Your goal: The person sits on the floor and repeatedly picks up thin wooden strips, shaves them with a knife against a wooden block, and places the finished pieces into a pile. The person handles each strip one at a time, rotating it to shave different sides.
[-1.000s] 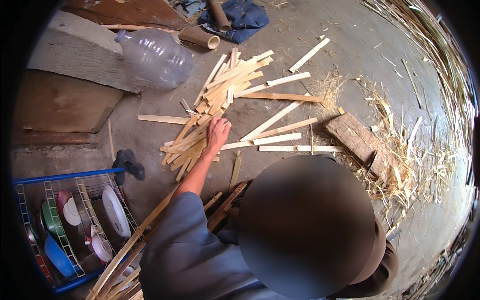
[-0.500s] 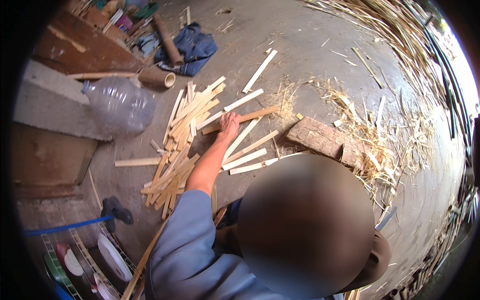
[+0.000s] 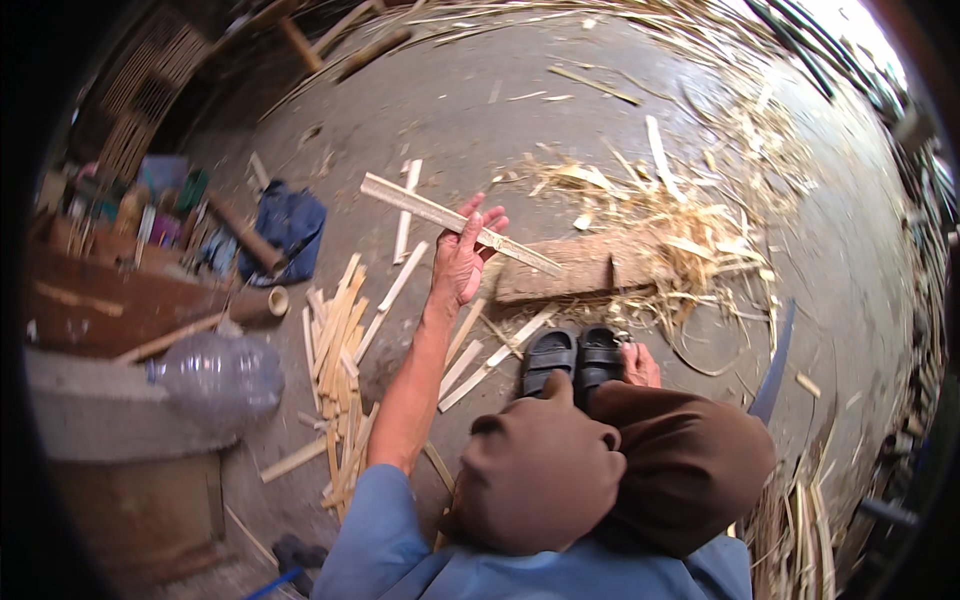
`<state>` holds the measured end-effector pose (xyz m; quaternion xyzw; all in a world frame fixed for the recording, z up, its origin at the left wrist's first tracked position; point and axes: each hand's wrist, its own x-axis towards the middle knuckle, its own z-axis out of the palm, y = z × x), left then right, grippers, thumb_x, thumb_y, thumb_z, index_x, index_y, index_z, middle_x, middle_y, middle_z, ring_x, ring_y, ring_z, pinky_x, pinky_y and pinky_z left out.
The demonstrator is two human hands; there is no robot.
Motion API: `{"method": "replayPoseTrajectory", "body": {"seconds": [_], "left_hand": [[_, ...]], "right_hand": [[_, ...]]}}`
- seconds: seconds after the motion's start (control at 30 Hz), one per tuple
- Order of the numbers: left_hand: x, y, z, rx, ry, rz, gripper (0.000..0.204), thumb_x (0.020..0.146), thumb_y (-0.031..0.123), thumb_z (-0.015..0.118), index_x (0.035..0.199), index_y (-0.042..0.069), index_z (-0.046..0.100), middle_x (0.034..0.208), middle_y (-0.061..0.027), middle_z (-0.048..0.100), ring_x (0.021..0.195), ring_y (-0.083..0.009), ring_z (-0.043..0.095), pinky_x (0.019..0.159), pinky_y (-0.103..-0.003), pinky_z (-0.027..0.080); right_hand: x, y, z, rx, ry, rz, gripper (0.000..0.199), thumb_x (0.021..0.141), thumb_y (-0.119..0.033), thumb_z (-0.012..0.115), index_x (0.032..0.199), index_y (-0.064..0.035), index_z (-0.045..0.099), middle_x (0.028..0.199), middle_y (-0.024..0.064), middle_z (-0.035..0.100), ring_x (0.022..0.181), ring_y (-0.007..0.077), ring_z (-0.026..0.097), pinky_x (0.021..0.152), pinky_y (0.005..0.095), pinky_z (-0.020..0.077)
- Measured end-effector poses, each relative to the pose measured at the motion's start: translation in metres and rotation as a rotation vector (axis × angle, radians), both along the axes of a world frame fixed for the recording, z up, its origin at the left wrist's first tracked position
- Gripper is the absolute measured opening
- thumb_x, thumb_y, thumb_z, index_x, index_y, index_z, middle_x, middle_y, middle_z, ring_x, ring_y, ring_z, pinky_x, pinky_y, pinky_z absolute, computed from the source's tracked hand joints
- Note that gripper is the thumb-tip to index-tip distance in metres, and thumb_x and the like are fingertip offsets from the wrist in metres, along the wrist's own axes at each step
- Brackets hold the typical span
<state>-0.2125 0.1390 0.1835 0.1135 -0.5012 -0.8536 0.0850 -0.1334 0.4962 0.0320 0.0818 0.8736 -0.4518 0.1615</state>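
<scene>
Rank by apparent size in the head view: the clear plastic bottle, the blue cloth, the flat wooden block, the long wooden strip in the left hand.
1. Clear plastic bottle
2. Flat wooden block
3. Blue cloth
4. Long wooden strip, longest but thinnest

Block and cloth look close; fisheye distortion leaves this uncertain.

A grey, dusty concrete floor [image 3: 480, 110] fills the scene, brightly lit toward two o'clock. Pale straw-like shavings [image 3: 690, 220] litter it from twelve to three o'clock. At nine o'clock lies a crumpled dark blue cloth [image 3: 293, 225] beside a brown cylindrical tube [image 3: 245, 238]. A worn reddish-brown wooden board [image 3: 110, 310] and a grey concrete block [image 3: 100, 420] sit at eight o'clock, a clear plastic jug [image 3: 220, 375] resting there.
</scene>
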Motion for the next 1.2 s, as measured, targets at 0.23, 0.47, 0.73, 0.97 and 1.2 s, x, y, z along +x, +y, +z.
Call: {"method": "replayPoseTrajectory", "body": {"seconds": [0.23,0.47,0.73,0.97,1.2], "left_hand": [[-0.031,0.076,-0.008,-0.142,0.040,0.166,0.043,0.101,0.030,0.058,0.134,0.004,0.049,0.125,-0.0168,0.063,0.119,-0.0253,0.060,0.097,-0.036,0.051],[-0.040,0.068,0.049,-0.175,0.368,0.441,0.029,0.102,0.021,0.048,0.122,0.001,0.053,0.094,-0.0094,0.064,0.088,-0.0173,0.061,0.088,-0.029,0.049],[-0.021,0.137,0.072,-0.360,0.342,0.536,0.042,0.093,0.006,0.037,0.135,0.005,0.037,0.091,-0.0036,0.047,0.086,-0.0112,0.041,0.084,-0.028,0.035],[-0.010,0.140,0.070,-0.396,0.330,0.526,0.046,0.095,0.012,0.040,0.139,0.004,0.033,0.095,-0.0046,0.044,0.090,-0.0134,0.040,0.088,-0.031,0.033],[0.003,0.152,0.062,-0.393,0.336,0.587,0.042,0.096,0.010,0.042,0.138,0.005,0.035,0.093,-0.0040,0.043,0.089,-0.0142,0.039,0.086,-0.032,0.033]], "right_hand": [[0.017,-0.001,0.082,-0.165,-0.065,-0.039,0.033,0.098,-0.037,0.056,0.106,-0.0050,0.055,0.080,0.0202,0.062,0.075,0.0328,0.061,0.071,0.0442,0.0472],[0.000,-0.025,0.145,-0.279,0.119,0.110,0.036,0.102,-0.028,0.051,0.128,-0.0026,0.047,0.077,0.0209,0.060,0.071,0.0381,0.061,0.067,0.0453,0.0470],[-0.036,-0.089,0.174,-0.558,0.305,0.369,0.027,0.104,-0.026,0.046,0.123,-0.0050,0.045,0.070,0.0237,0.058,0.067,0.0435,0.063,0.058,0.0488,0.0457],[-0.035,-0.072,0.102,-0.183,0.211,0.275,0.022,0.103,-0.028,0.048,0.105,-0.0073,0.041,0.069,0.0274,0.060,0.070,0.0493,0.061,0.056,0.0534,0.0438],[-0.038,-0.080,0.163,-0.432,0.312,0.488,0.024,0.103,-0.028,0.049,0.108,-0.0056,0.043,0.080,0.0287,0.060,0.079,0.0468,0.060,0.064,0.0510,0.0447]]}}
